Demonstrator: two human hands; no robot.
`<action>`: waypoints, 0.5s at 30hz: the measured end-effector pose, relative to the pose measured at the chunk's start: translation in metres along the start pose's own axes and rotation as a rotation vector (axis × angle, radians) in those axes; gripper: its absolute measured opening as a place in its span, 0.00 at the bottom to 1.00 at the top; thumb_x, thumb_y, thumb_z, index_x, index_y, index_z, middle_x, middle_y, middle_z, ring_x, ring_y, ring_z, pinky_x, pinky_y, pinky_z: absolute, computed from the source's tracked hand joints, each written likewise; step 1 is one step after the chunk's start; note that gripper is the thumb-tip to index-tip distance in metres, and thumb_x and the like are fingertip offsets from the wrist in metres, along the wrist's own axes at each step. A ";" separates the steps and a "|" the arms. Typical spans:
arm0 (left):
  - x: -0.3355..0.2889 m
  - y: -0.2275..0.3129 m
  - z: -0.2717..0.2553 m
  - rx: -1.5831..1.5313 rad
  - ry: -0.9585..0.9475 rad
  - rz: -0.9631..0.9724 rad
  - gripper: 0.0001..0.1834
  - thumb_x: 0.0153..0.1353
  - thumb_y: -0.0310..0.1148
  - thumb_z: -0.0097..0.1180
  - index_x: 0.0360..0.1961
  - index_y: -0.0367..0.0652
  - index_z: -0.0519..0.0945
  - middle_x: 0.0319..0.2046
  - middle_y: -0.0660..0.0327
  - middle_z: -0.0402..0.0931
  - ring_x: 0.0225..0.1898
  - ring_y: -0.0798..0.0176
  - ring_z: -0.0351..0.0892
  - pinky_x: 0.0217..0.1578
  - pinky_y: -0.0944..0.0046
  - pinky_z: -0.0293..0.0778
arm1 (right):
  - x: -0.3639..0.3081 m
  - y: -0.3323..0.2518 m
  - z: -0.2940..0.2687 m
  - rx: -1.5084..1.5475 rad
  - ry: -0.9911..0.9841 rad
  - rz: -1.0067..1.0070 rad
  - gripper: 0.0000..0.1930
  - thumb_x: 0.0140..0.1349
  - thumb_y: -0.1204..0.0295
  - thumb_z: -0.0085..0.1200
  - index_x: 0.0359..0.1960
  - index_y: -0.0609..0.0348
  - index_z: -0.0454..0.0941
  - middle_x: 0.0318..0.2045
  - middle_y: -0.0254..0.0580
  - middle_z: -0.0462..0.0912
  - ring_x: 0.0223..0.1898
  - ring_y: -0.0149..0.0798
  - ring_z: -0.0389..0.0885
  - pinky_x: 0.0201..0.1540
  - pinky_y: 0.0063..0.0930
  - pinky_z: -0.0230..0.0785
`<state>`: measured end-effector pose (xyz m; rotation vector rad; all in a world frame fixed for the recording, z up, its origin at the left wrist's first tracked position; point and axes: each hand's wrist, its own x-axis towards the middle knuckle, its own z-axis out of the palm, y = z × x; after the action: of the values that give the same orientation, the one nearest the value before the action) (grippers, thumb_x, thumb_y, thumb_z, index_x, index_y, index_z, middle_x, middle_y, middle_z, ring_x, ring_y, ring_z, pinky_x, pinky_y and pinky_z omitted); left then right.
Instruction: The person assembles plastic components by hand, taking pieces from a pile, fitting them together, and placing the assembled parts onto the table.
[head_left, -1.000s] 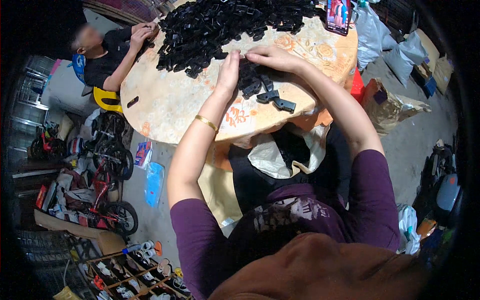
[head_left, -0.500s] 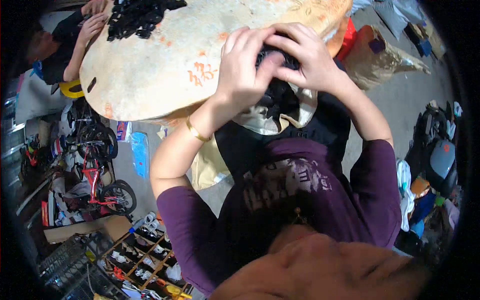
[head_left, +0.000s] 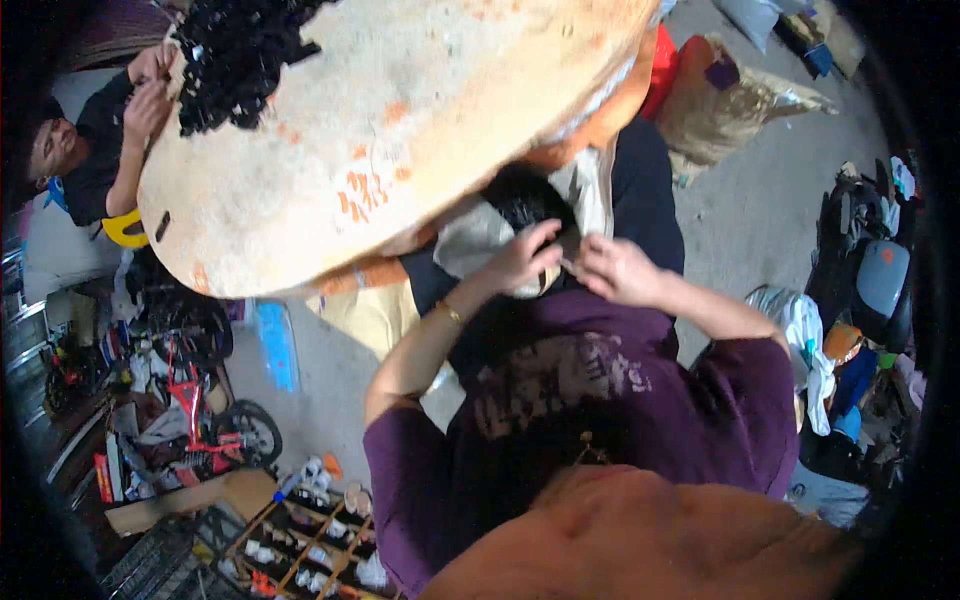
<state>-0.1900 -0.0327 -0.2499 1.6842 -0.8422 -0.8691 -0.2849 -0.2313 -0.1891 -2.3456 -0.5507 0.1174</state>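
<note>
A pale sack [head_left: 468,240] lies open across my lap, with black pieces [head_left: 525,198] inside it. My left hand [head_left: 522,260] is over the sack's near side, its fingers curved and apart, slightly smeared by motion. Close beside it, my right hand [head_left: 618,270] has its fingers closed on the sack's pale near edge. The two hands' fingertips almost meet. On the far left of the pale, round-ended tabletop [head_left: 300,180] lies a heap of small black pieces [head_left: 240,65].
Across the table at the left, another person's hands [head_left: 150,95] work beside the heap. Behind the table's right side stands a tan sack [head_left: 705,110]. A red bicycle [head_left: 190,400] and a wooden divided rack [head_left: 310,550] stand at the left. Bags and clothes [head_left: 850,350] lie at the right.
Both hands have come down from above the table's edge toward my body and parted slightly. The black bunch they cupped is no longer in them. The view has shifted, showing more of the sack.
</note>
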 end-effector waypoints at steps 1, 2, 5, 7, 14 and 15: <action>-0.006 -0.007 0.007 -0.228 -0.065 -0.076 0.24 0.58 0.35 0.49 0.53 0.34 0.62 0.47 0.53 0.67 0.50 0.59 0.66 0.49 0.63 0.63 | -0.001 -0.006 0.000 0.042 -0.029 -0.028 0.12 0.45 0.71 0.54 0.32 0.58 0.70 0.32 0.46 0.68 0.30 0.48 0.73 0.30 0.37 0.69; -0.009 -0.015 0.010 -0.453 -0.134 -0.153 0.25 0.59 0.35 0.48 0.54 0.34 0.60 0.48 0.54 0.67 0.50 0.62 0.65 0.49 0.64 0.63 | 0.001 -0.011 -0.002 0.040 0.016 -0.104 0.12 0.44 0.71 0.54 0.31 0.58 0.70 0.30 0.44 0.69 0.32 0.47 0.73 0.33 0.37 0.67; -0.008 -0.008 0.020 -0.413 -0.285 -0.092 0.26 0.59 0.36 0.48 0.56 0.35 0.58 0.48 0.57 0.66 0.51 0.66 0.64 0.50 0.66 0.62 | -0.014 -0.018 -0.003 -0.047 0.024 -0.160 0.08 0.44 0.72 0.52 0.29 0.57 0.71 0.27 0.41 0.70 0.32 0.42 0.71 0.34 0.32 0.67; -0.009 -0.011 0.023 -0.531 -0.322 -0.216 0.25 0.61 0.36 0.45 0.56 0.35 0.59 0.50 0.57 0.66 0.52 0.67 0.63 0.51 0.68 0.60 | -0.018 -0.014 0.008 -0.061 -0.020 -0.174 0.08 0.45 0.72 0.50 0.29 0.57 0.72 0.27 0.40 0.71 0.33 0.41 0.71 0.33 0.30 0.67; -0.005 -0.011 0.026 -1.096 -0.292 -0.395 0.24 0.63 0.37 0.29 0.58 0.37 0.54 0.55 0.56 0.59 0.57 0.61 0.59 0.57 0.61 0.53 | -0.001 -0.002 0.031 -0.399 -0.363 0.023 0.11 0.48 0.73 0.46 0.34 0.57 0.75 0.30 0.40 0.77 0.35 0.40 0.74 0.35 0.28 0.69; -0.003 -0.013 0.028 -1.104 -0.261 -0.424 0.24 0.63 0.38 0.29 0.58 0.38 0.54 0.55 0.56 0.59 0.57 0.61 0.59 0.57 0.61 0.53 | 0.007 -0.002 0.027 -0.417 -0.525 0.077 0.11 0.49 0.73 0.46 0.35 0.58 0.75 0.31 0.41 0.78 0.36 0.41 0.75 0.35 0.29 0.69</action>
<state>-0.2138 -0.0399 -0.2678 0.7584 -0.0523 -1.5013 -0.2859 -0.2107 -0.2071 -2.7487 -0.7955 0.7315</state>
